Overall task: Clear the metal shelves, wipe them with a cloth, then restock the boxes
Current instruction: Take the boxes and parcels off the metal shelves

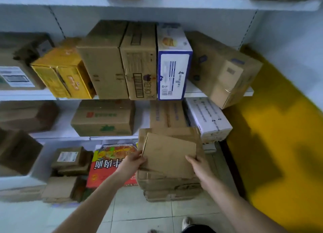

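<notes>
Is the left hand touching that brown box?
Touching. The head view shows the left hand with fingers pinching the left edge of the cardboard box, with no gap; the right hand grips its right edge.

Pale square tiles (143, 213) covered the near floor. A bright yellow band (272, 145), crossed by shadows, ran along the right, below a white wall (288, 28).
</notes>
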Demonstrator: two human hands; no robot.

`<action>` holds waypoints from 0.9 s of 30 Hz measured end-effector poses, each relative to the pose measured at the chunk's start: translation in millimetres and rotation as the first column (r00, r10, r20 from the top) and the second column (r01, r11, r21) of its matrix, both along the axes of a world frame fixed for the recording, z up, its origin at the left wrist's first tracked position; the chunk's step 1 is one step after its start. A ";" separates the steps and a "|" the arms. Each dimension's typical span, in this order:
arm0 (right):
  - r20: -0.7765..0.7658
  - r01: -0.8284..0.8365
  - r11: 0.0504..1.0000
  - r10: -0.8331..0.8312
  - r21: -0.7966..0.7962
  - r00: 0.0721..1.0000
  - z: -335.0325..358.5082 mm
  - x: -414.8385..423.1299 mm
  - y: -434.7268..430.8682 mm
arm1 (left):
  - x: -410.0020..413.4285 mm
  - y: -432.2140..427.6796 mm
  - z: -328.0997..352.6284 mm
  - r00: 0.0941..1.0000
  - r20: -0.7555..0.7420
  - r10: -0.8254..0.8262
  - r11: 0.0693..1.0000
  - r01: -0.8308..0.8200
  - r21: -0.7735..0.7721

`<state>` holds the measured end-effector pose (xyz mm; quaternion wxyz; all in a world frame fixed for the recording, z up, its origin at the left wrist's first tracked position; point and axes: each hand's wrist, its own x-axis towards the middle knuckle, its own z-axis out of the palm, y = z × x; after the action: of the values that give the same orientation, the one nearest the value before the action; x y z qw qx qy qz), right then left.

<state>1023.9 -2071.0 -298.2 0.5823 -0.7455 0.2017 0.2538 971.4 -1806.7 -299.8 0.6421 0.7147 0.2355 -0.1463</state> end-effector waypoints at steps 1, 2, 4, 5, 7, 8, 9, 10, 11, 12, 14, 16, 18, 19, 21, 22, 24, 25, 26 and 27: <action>-0.017 -0.005 0.999 0.004 -0.053 1.000 -3.6 1.7 -2.3 | 5.5 -1.9 -8.6 0.999 -0.003 -0.035 0.999 0.035 0.001; -0.025 0.001 0.995 -0.004 -0.104 1.000 -11.3 8.1 -5.3 | 14.7 -4.0 -17.1 0.997 -0.015 -0.074 0.997 0.074 0.000; -0.018 0.004 0.985 -0.008 -0.173 1.000 -19.1 14.9 -8.1 | 23.8 -11.5 -27.2 0.992 -0.045 -0.119 0.992 0.121 0.025; -0.010 0.012 0.977 -0.014 -0.213 1.000 -24.9 21.6 -9.6 | 31.2 -16.9 -35.0 0.989 -0.063 -0.132 0.990 0.135 0.044; 0.012 0.029 0.957 -0.026 -0.287 1.000 -33.6 36.0 -9.2 | 44.7 -23.4 -48.0 0.986 -0.101 -0.136 0.988 0.142 0.053; 0.013 0.015 0.947 -0.012 -0.322 1.000 -38.4 44.4 -8.6 | 52.1 -25.5 -54.0 0.983 -0.126 -0.133 0.988 0.141 0.057; 0.011 -0.018 0.937 0.023 -0.350 1.000 -40.0 53.0 -7.4 | 59.8 -27.4 -60.1 0.980 -0.144 -0.134 0.988 0.144 0.055; -0.002 -0.059 0.931 0.062 -0.361 0.998 -43.8 61.6 -7.0 | 67.4 -26.8 -68.6 0.976 -0.173 -0.131 0.989 0.141 0.046; -0.023 -0.100 0.923 0.098 -0.371 0.995 -46.6 71.2 -4.7 | 75.2 -26.6 -75.1 0.972 -0.202 -0.116 0.991 0.128 0.044; -0.043 -0.144 0.916 0.138 -0.373 0.990 -54.0 83.0 -3.0 | 82.6 -25.5 -82.6 0.969 -0.229 -0.092 0.994 0.104 0.040; -0.093 -0.229 0.896 0.210 -0.381 0.973 -70.6 104.5 -2.2 | 96.4 -22.2 -102.7 0.961 -0.271 -0.051 0.997 0.066 0.044; -0.150 -0.284 0.885 0.245 -0.370 0.958 -93.4 127.4 -2.8 | 110.0 -24.3 -116.4 0.954 -0.301 -0.002 0.997 0.026 0.076; -0.226 -0.291 0.899 0.224 -0.328 0.948 -114.6 147.4 -2.3 | 124.6 -30.3 -127.6 0.946 -0.323 0.028 0.996 0.002 0.091; -0.257 -0.290 0.906 0.214 -0.307 0.942 -119.6 154.0 -1.7 | 128.9 -33.1 -130.6 0.942 -0.334 0.033 0.996 -0.005 0.085; -0.286 -0.297 0.911 0.215 -0.285 0.934 -135.8 166.0 -3.6 | 136.3 -39.4 -142.8 0.929 -0.366 0.049 0.996 -0.016 0.093; -0.291 -0.301 0.912 0.219 -0.279 0.931 -139.4 169.6 -4.4 | 137.6 -42.5 -145.6 0.923 -0.380 0.056 0.996 -0.024 0.089; -0.305 -0.304 0.915 0.220 -0.266 0.927 -144.1 172.2 -6.3 | 134.2 -44.2 -155.0 0.916 -0.393 0.085 0.995 -0.060 0.077; -0.317 -0.320 0.911 0.232 -0.260 0.920 -144.9 174.2 -8.5 | 133.2 -46.9 -154.9 0.909 -0.402 0.109 0.994 -0.089 0.068; -0.325 -0.327 0.909 0.237 -0.259 0.916 -144.8 173.3 -9.2 | 132.4 -46.6 -153.8 0.909 -0.396 0.130 0.991 -0.115 0.063; -0.324 -0.330 0.908 0.241 -0.257 0.915 -145.2 172.8 -10.8 | 131.9 -47.5 -150.4 0.910 -0.382 0.160 0.987 -0.150 0.057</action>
<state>1196.7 -2081.7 -443.4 0.3803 -0.8038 0.2081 0.4074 1103.3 -1854.2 -450.2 0.5834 0.6596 0.4147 -0.2293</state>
